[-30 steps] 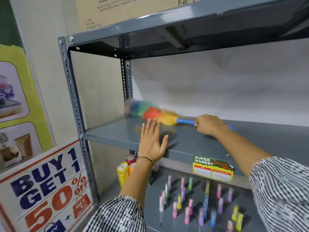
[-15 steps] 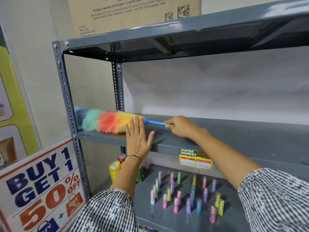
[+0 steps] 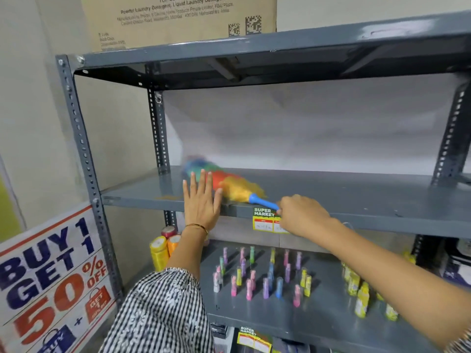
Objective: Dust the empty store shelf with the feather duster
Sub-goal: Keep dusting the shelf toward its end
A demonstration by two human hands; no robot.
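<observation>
The empty grey metal shelf (image 3: 344, 197) runs across the middle of the view. A rainbow feather duster (image 3: 229, 183) with a blue handle lies slanted on its left part, the head blurred and pointing toward the back left post. My right hand (image 3: 302, 215) is closed around the blue handle at the shelf's front edge. My left hand (image 3: 201, 200) rests flat on the front lip with fingers spread, just in front of the duster head and hiding part of it.
A cardboard detergent box (image 3: 178, 19) stands on the top shelf (image 3: 280, 49). The lower shelf (image 3: 326, 324) holds several small coloured bottles (image 3: 265, 273) and yellow containers (image 3: 159, 250). A price tag (image 3: 266, 220) hangs on the front lip. A "Buy 1 Get 1" sign (image 3: 51, 281) leans at left.
The duster head swung from the shelf's left front corner back toward the rear post, and my right hand pulled toward the front edge. My left hand stayed planted on the lip.
</observation>
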